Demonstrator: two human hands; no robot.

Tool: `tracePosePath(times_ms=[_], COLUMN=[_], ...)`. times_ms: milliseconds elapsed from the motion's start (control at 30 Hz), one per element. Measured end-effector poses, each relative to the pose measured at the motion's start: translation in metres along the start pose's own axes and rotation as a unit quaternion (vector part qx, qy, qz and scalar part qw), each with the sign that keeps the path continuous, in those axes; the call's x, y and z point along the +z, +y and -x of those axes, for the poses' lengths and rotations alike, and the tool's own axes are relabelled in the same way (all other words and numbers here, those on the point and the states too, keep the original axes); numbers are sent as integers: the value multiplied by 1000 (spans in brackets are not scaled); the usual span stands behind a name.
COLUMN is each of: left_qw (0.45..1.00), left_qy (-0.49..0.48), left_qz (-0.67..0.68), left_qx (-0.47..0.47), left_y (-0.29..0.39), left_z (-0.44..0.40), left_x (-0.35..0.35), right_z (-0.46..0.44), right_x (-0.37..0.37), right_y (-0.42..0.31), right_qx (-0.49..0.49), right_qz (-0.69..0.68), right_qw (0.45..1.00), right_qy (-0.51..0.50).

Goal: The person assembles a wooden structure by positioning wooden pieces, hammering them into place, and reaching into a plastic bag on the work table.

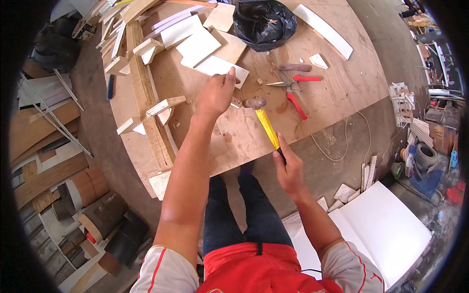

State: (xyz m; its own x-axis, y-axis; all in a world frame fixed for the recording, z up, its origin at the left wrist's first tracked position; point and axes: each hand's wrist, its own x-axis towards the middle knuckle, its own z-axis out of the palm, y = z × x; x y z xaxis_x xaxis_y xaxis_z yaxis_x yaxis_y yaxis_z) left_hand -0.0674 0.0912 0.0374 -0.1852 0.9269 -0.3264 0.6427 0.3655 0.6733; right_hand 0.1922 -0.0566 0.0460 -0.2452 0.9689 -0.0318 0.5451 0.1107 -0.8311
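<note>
My right hand (290, 168) is wrapped round the black lower end of a hammer's yellow handle (266, 127). The hammer head (255, 102) is low over the wooden table, just right of my left hand. My left hand (215, 97) is closed, with its thumb on top. Whatever its fingers may hold is hidden. Beyond it lies a white board piece (212, 67). Red-handled pruning shears (293, 88) lie with their jaws apart to the right of the hammer head, below a dark brown wooden handle (295, 67).
A black plastic bag (264, 27) stands at the table's (342, 93) far side. A long timber (144, 97) with several small wood blocks runs along the left. White offcuts (198, 46) and a long white strip (325, 31) lie farther back. White sheets (386, 234) lie at lower right.
</note>
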Motion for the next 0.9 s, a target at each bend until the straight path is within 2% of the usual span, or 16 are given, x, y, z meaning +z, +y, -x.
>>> tracePosePath(times_ms=[67, 200, 600, 700, 767, 867, 900], left_qw=[1000, 999, 999, 998, 999, 999, 999], left_qy=[-7, -26, -5, -39, -34, -38, -40], left_qz=[0, 13, 31, 15, 21, 11, 6], left_qx=[-15, -45, 10, -37, -32, -33, -35], left_y=[2, 13, 2, 6, 8, 8, 7], left_z=[2, 6, 4, 1, 4, 3, 2], left_x=[0, -6, -2, -4, -5, -5, -5], right_z=[0, -6, -12, -16, -13, -13, -13], right_x=[0, 4, 8, 8, 5, 8, 6], right_y=[-3, -11, -17, -15, -23, -18, -26], right_qx=[40, 19, 55, 70, 99, -38, -19], right_qz=[-12, -30, 15, 2, -5, 30, 24], right_qw=[999, 999, 998, 997, 995, 997, 998], right_qy=[-19, 8, 31, 29, 9, 54, 52])
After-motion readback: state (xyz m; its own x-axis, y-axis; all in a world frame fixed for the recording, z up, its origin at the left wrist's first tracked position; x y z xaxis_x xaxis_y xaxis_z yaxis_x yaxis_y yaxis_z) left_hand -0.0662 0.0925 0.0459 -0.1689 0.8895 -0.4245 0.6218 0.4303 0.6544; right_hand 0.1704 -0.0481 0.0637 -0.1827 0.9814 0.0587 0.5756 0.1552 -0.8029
